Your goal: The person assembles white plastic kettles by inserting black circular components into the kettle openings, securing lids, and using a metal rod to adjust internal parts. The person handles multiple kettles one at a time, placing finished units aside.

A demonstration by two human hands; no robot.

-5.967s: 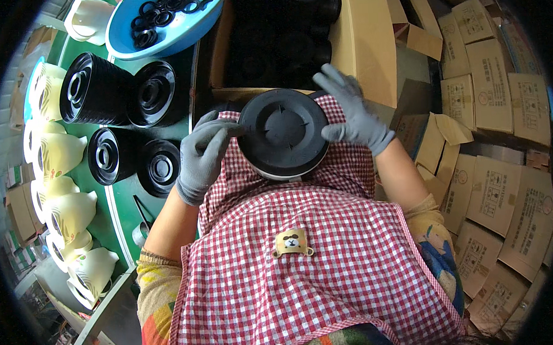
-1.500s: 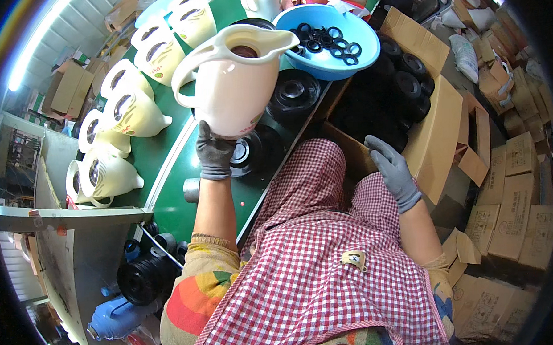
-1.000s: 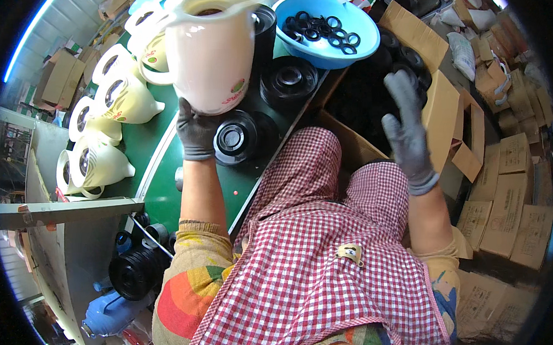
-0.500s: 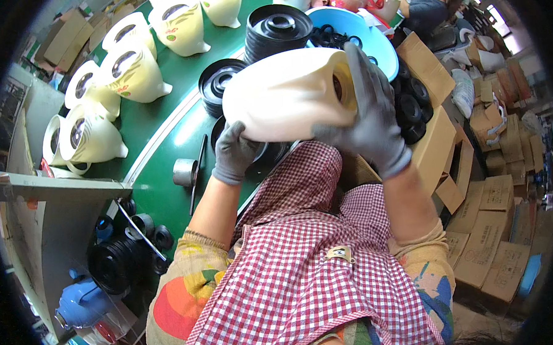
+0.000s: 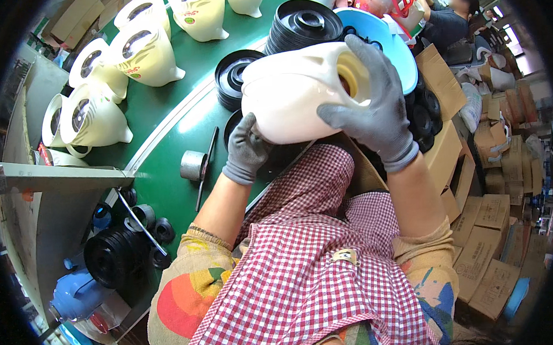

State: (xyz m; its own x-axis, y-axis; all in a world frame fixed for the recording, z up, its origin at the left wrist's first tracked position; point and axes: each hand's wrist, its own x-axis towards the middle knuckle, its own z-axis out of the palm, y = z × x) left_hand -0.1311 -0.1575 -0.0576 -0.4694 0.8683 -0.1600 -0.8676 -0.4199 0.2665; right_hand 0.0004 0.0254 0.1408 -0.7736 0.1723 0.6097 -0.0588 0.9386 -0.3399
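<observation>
Tipped from upright a second ago, the cream jug body (image 5: 288, 98) lies sideways above the edge of the green desk (image 5: 170, 137), left hand (image 5: 248, 150) holding its base end, right hand (image 5: 378, 109) clasping its mouth end. Apparently a turning step; the next move calls for steady two-handed support.

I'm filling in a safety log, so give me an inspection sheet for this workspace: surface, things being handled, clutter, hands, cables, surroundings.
Surface: green table, partly covered.
Things being handled: white jug, tipped on its side above the table, mouth to the right.
Clutter: pale jugs along the left; stacked black discs; grey cup beside a thin black rod; blue basin, partly hidden.
Hands: both gloved; left hand at the jug's base, right hand around its mouth.
Cables: nothing seen.
Surroundings: cardboard boxes at right; another person at upper right.
</observation>
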